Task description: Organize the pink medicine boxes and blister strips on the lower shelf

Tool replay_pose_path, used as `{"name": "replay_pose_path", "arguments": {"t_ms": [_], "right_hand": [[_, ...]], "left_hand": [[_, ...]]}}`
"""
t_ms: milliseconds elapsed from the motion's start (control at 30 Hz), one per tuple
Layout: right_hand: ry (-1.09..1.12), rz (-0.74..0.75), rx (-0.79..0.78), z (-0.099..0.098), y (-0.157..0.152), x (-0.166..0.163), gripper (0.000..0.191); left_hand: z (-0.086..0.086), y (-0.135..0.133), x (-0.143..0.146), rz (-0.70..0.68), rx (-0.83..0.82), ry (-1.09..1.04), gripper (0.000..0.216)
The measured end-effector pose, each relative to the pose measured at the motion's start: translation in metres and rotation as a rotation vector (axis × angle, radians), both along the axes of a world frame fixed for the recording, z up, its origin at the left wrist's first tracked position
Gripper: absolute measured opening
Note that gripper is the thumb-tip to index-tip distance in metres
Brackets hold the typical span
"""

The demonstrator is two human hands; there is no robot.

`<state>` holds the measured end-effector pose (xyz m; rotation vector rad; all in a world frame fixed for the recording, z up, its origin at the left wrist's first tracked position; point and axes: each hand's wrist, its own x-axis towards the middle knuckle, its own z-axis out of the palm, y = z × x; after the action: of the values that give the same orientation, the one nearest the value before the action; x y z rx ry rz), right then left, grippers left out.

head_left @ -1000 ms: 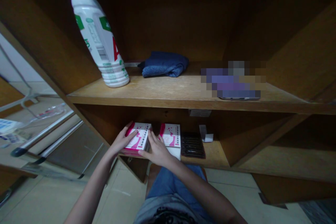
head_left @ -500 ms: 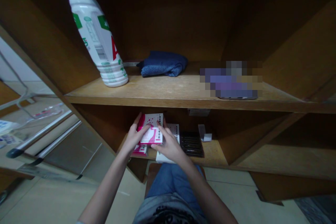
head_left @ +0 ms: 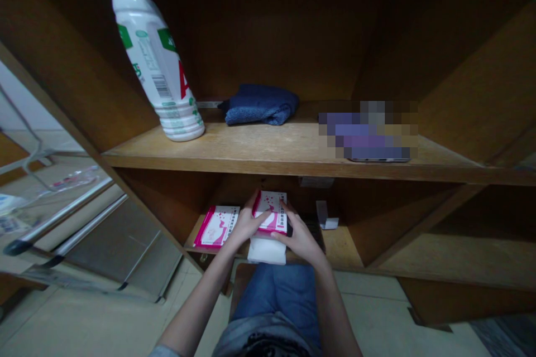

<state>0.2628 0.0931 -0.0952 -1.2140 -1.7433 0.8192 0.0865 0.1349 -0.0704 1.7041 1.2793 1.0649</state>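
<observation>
Both my hands grip one pink-and-white box (head_left: 271,216) at the front of the lower shelf (head_left: 343,245). My left hand (head_left: 245,226) holds its left side, my right hand (head_left: 300,237) its right side. The box rests on top of a white box (head_left: 267,251) in the middle of a stack. Another pink-and-white box (head_left: 218,226) lies flat to the left. A dark ridged object just right of my right hand is mostly hidden.
On the upper shelf (head_left: 272,153) stand a white bottle with a green cap (head_left: 154,61), a folded blue cloth (head_left: 262,105) and a flat device (head_left: 379,153). A small white piece (head_left: 325,217) sits on the lower shelf. Metal rails (head_left: 62,223) lie to the left.
My hands lifted the top pink box off the left stack and carried it right. It now sits on the middle stack, with another pink box left lying at the left.
</observation>
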Motion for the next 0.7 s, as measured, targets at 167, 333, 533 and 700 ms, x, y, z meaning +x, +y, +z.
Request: {"name": "replay_pose_path", "arguments": {"t_ms": [167,333,533,700], "right_hand": [[0.023,0.007,-0.016,0.003,-0.003,0.007,0.064],[0.023,0.008,-0.01,0.007,-0.006,0.008,0.062],[0.04,0.011,-0.015,0.003,-0.005,0.007,0.063],[0.047,0.009,-0.027,0.003,-0.004,0.006,0.063]], "left_hand": [[0.0,-0.017,-0.007,0.05,0.02,0.006,0.062],[-0.005,-0.031,-0.01,0.018,0.004,0.037,0.055],[-0.002,-0.036,-0.009,-0.028,0.054,0.08,0.057],[-0.001,-0.038,-0.009,-0.035,0.049,0.042,0.063]]}}
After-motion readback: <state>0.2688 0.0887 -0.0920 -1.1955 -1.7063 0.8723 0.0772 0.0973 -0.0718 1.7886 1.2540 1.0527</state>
